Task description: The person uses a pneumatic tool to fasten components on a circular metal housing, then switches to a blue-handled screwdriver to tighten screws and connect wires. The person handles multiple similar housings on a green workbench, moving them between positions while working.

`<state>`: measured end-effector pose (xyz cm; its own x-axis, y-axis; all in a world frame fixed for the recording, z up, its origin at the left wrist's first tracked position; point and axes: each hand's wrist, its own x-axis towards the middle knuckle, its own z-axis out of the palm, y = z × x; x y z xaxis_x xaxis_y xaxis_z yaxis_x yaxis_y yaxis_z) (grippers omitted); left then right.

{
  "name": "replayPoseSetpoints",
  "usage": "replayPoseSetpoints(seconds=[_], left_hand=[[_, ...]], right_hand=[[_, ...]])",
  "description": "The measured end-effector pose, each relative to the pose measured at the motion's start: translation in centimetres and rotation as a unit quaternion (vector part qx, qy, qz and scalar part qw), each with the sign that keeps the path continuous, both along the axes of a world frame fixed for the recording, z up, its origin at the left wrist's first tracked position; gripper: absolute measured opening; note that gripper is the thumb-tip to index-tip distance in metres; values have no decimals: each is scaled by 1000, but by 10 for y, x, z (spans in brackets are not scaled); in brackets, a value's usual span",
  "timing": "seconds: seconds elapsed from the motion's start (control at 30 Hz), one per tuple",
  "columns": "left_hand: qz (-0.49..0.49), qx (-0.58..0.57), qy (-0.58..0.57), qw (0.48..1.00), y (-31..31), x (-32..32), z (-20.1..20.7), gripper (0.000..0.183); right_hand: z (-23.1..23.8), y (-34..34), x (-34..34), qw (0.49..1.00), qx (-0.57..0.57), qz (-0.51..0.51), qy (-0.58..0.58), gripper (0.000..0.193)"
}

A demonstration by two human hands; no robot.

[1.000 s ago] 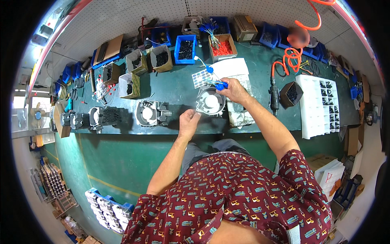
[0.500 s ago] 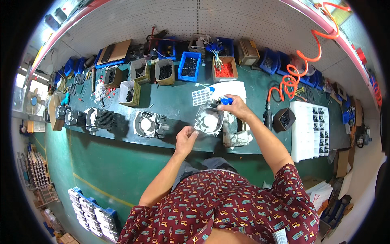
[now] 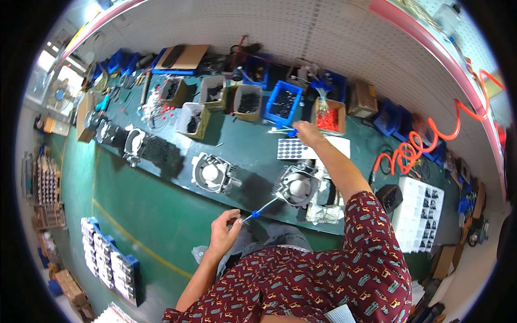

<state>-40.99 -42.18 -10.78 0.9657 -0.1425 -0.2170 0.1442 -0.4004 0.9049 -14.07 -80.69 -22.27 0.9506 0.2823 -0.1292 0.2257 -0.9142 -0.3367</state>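
A round grey metal housing with a pale dome inside rests near the bench's front edge. From it a thin white lead with a blue connector stretches toward me. My left hand is at the lead's end beyond the front edge, thumb and fingertips closed on it. Farther back, my right hand has its fingers around several white wires with blue ends, low over the bench. Its fingertips are partly hidden. Beside that hand lies a white sheet with dark round spots.
Another metal housing stands left, with more beyond it. Along the back are a blue bin and a box of red parts. At right are an orange coiled hose and a white tray.
My left hand has left the housing's rim and drawn the lead out toward me. The right hand has carried the blue-ended wires from above the housing to the back. My view has tilted.
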Motion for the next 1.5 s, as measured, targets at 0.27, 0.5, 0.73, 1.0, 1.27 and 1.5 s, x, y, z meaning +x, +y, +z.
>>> replayPoseSetpoints(seconds=[0.27, 0.5, 0.73, 1.0, 1.27, 1.5], left_hand=[[59, 49, 27, 997, 38, -30, -2, 24], [40, 17, -53, 998, 18, 21, 29, 24], [5, 74, -351, 933, -14, 126, 107, 39], [-57, 1, -362, 930, -29, 180, 165, 35], [-64, 13, -214, 975, 92, 195, 94, 16], [-161, 83, -93, 979, 168, 216, -15, 17]], right_hand=[[-21, 11, 5, 994, -78, -27, 69, 29], [83, 15, 8, 979, 163, -55, -106, 33], [247, 66, -19, 919, 292, -151, -218, 24], [295, 183, -90, 775, 611, -139, -82, 23], [186, 246, -142, 792, 476, -381, -40, 24], [96, 307, -182, 734, 429, -512, -122, 50]])
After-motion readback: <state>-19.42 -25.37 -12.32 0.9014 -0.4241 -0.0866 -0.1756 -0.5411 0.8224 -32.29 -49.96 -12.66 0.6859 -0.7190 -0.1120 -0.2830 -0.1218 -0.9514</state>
